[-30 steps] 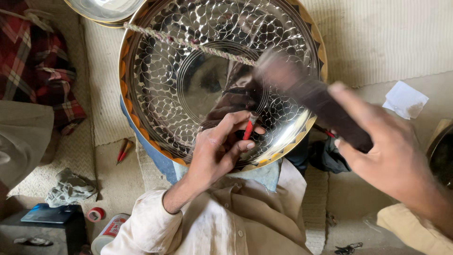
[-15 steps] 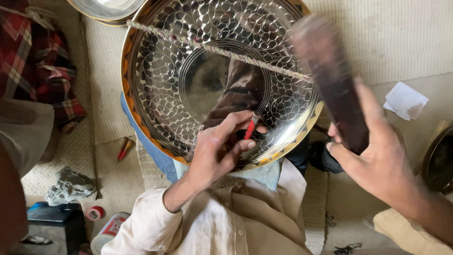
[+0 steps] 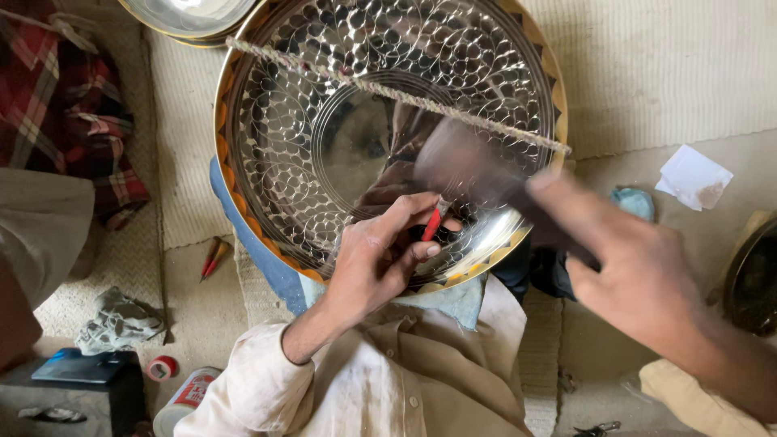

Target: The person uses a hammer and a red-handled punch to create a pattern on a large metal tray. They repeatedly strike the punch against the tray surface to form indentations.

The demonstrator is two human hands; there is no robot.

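A large round metal tray (image 3: 307,162) with an engraved leaf pattern and an orange-and-yellow rim rests on my lap. A twisted cord (image 3: 356,81) stretches across it. My left hand (image 3: 376,259) pinches a small red-handled chisel (image 3: 433,222) upright, its tip on the tray's lower right part. My right hand (image 3: 639,275) grips a dark hammer (image 3: 477,174), blurred by motion, its head just above the chisel's top.
A second metal dish (image 3: 186,16) lies at the top left. Red plaid cloth (image 3: 73,113) sits at the left, with a red tool (image 3: 212,255), a crumpled rag (image 3: 117,320), a tape roll (image 3: 162,368) and a can (image 3: 190,396) on the mat. White paper (image 3: 692,174) lies at the right.
The hammer rose toward the upper right, then swung back down and left onto the chisel. My left hand and the chisel stayed in place on the tray.
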